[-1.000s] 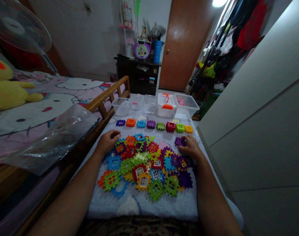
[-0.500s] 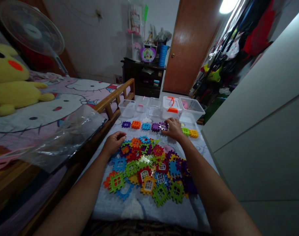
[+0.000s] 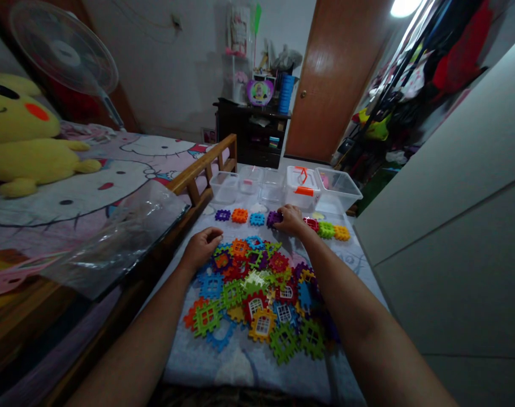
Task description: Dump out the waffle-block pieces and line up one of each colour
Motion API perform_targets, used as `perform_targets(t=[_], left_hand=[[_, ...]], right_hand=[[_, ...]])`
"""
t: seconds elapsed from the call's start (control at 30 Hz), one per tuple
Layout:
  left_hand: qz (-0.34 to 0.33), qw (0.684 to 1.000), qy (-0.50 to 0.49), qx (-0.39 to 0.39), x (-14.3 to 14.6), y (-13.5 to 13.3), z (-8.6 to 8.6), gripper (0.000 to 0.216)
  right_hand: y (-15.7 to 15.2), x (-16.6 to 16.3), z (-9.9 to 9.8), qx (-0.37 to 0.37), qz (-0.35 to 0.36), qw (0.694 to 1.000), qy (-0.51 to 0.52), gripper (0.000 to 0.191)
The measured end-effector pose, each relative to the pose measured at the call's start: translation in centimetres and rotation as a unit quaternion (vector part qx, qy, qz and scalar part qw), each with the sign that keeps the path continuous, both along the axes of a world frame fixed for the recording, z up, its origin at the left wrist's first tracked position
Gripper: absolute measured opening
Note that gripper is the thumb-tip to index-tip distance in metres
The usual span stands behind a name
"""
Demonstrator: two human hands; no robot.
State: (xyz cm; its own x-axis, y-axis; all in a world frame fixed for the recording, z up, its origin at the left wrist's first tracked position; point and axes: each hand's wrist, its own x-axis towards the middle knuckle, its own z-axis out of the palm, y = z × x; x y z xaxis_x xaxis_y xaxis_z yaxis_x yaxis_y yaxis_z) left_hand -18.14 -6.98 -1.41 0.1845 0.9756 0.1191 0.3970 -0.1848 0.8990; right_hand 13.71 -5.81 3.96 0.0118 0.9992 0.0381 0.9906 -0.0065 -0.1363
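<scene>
My right hand (image 3: 289, 220) is closed at a purple toothed building tile (image 3: 274, 219) in the back row. Its fingers hide part of that tile and whatever lies directly under them. To the left in the row lie a light blue tile (image 3: 257, 219), an orange tile (image 3: 239, 215) and a dark purple tile (image 3: 223, 215). Right of the hand are a red tile (image 3: 311, 224), a green tile (image 3: 326, 229) and a yellow tile (image 3: 341, 232). My left hand (image 3: 201, 249) rests beside the mixed tile pile (image 3: 249, 282), fingers loosely bent and holding nothing.
Behind the row stand clear plastic boxes (image 3: 224, 186) and a white-lidded box (image 3: 302, 186) with orange clips. A wooden bed rail (image 3: 198, 169) and a plastic bag (image 3: 125, 237) lie left. A pale cabinet (image 3: 448, 215) borders the right.
My right hand has shifted slightly left along the row, and the purple tile with a white window is now hidden by it. The red tile has come into view. My left hand stays put.
</scene>
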Motion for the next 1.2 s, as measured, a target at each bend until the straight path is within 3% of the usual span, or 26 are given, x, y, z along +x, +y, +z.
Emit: perform_targets(t=[0.2, 0.33, 0.47, 0.63, 0.83, 1.2], left_hand=[[0.003, 1.0, 0.0, -0.001, 0.1, -0.1, 0.2, 0.04], [0.004, 1.0, 0.005, 0.003, 0.1, -0.1, 0.1, 0.04], [0.002, 1.0, 0.014, 0.008, -0.1, 0.1, -0.1, 0.04], [-0.003, 1.0, 0.018, 0.013, 0.0, 0.1, -0.1, 0.04], [0.003, 1.0, 0.02, 0.017, 0.0, 0.0, 0.0, 0.04], [0.0, 0.999, 0.035, 0.024, -0.2, 0.2, -0.2, 0.04]], right_hand=[[-0.1, 0.1, 0.3, -0.008, 0.005, 1.0, 0.006, 0.054], [-1.3, 0.3, 1.0, 0.028, 0.013, 0.999, 0.036, 0.065], [-4.3, 0.3, 1.6, 0.058, 0.076, 0.991, 0.091, 0.053], [-8.8, -1.0, 1.4, -0.012, 0.146, 0.978, 0.15, 0.041], [-11.2, -2.3, 0.9, -0.066, 0.131, 0.98, 0.131, 0.054], [-12.5, -0.3, 1.0, -0.095, 0.072, 0.988, 0.099, 0.024]])
